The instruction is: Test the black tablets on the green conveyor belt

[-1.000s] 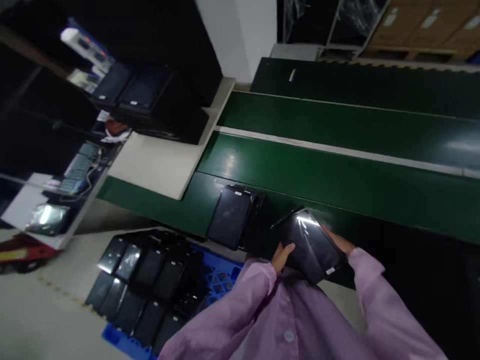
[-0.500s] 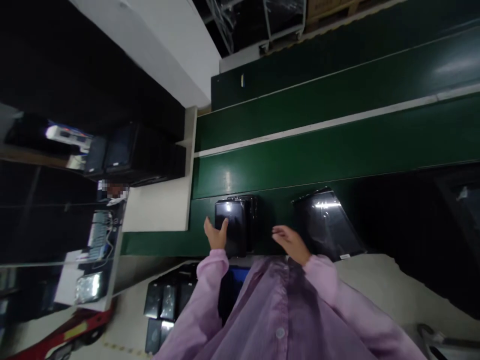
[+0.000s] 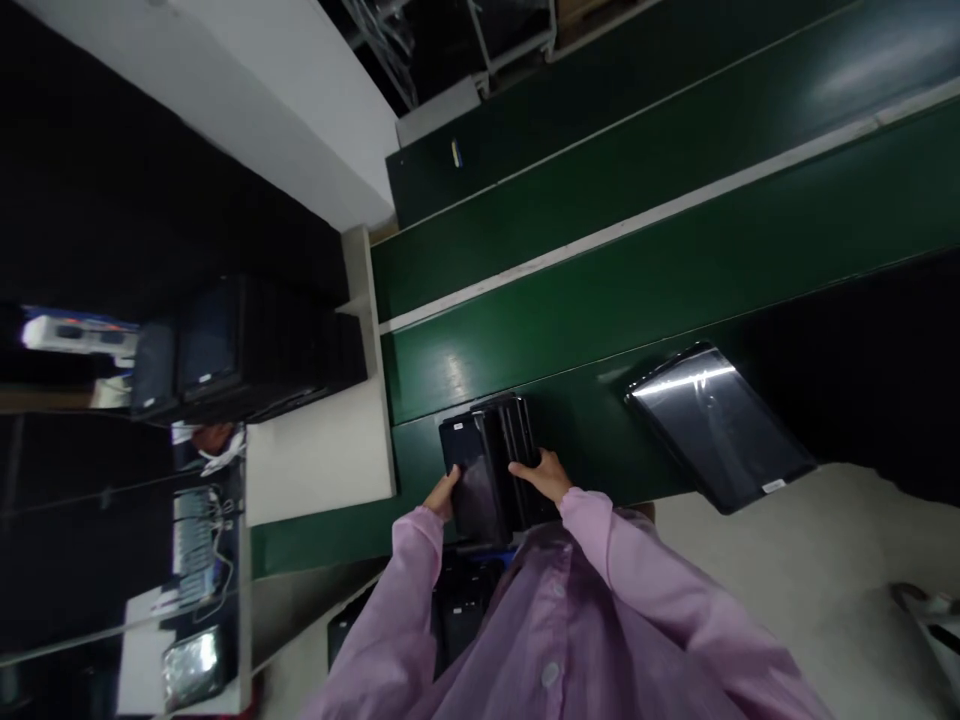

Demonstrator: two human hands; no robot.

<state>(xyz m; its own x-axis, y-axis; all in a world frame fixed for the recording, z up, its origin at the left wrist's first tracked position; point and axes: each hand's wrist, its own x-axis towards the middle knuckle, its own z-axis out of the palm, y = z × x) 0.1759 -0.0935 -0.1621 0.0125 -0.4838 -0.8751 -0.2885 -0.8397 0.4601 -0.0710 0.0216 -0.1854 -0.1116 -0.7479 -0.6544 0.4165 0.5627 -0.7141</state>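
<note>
A stack of black tablets in plastic wrap (image 3: 491, 460) stands on the near edge of the green conveyor table (image 3: 600, 300). My left hand (image 3: 442, 493) holds the stack's left side. My right hand (image 3: 541, 474) grips its right side, fingers curled over the top. To the right, a single wrapped black tablet (image 3: 720, 425) lies flat on the table edge, overhanging slightly, with no hand on it. Both my arms wear pink sleeves.
A cream side table (image 3: 322, 460) carries a row of black boxes (image 3: 247, 350) at the left. Below my arms, dark tablets lie on a blue pallet (image 3: 457, 600). A cluttered bench with cables (image 3: 195, 530) is at far left. Grey floor (image 3: 810, 560) lies to the right.
I put the single tablet down on the table edge at the right. Both hands then moved left and closed on the stack of tablets.
</note>
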